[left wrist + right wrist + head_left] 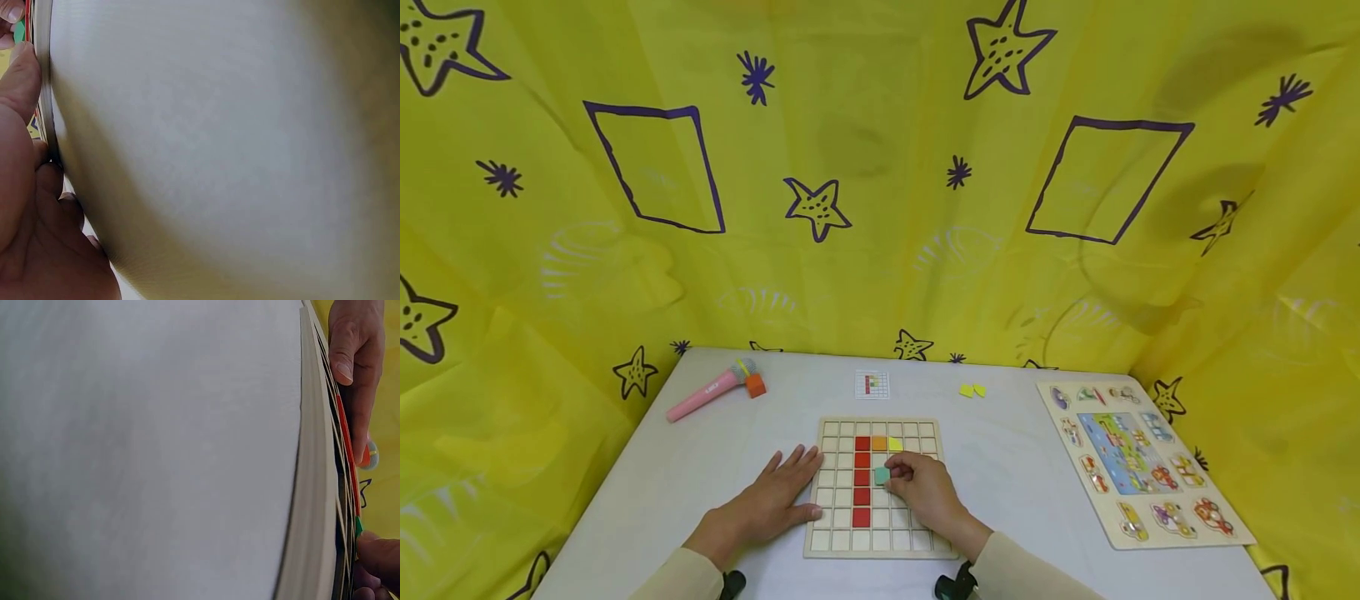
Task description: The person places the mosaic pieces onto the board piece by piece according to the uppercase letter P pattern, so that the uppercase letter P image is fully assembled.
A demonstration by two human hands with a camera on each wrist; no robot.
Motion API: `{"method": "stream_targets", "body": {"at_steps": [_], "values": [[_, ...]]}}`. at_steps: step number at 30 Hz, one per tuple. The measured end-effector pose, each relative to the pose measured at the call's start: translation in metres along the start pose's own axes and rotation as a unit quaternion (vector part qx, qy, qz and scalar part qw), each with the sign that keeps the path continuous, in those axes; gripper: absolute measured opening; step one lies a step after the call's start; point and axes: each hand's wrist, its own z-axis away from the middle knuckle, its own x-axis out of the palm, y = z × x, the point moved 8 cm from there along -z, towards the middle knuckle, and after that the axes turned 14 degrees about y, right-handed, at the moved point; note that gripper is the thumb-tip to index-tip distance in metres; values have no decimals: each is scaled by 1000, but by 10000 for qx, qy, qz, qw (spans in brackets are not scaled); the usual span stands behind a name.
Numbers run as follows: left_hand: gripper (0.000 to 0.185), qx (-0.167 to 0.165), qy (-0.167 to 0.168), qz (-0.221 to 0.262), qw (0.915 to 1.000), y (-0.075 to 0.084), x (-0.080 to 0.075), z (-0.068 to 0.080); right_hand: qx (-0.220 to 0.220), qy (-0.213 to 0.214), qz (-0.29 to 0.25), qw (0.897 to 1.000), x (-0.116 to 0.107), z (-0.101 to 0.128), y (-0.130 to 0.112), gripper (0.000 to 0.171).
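Observation:
A wooden grid board (880, 554) lies flat on the table. My right hand (928, 492) pinches a green square tile (882, 476) between thumb and fingers, over the grid just right of a column of several red tiles (862, 477). At the top of that column an orange tile (879, 443) and a yellow tile (895, 444) continue the row to the right. With fingers spread, my left hand (778, 492) rests at the board's left edge, thumb touching the frame. The right wrist view catches the green tile (358, 525) edge-on at the fingertips.
Behind the board lies a small pattern card (872, 385), with two yellow pieces (972, 390) to its right. A pink toy microphone (707, 394) and an orange-red block (756, 385) sit at the back left. A wooden picture puzzle (1138, 467) occupies the right side.

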Motion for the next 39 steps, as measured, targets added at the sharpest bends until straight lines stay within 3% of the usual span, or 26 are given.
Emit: {"method": "stream_targets", "body": {"at_steps": [19,24,39], "values": [[88,-49,41,40,10000,0,0,0,-92,81,442,9989,2,1,-2,19],[87,107,99,14,9999,1,0,-1,-82,80,465,9989,2,1,-2,19],[88,56,84,56,9999,1,-1,0,-58,64,425,9991,0,1,-4,21]]}}
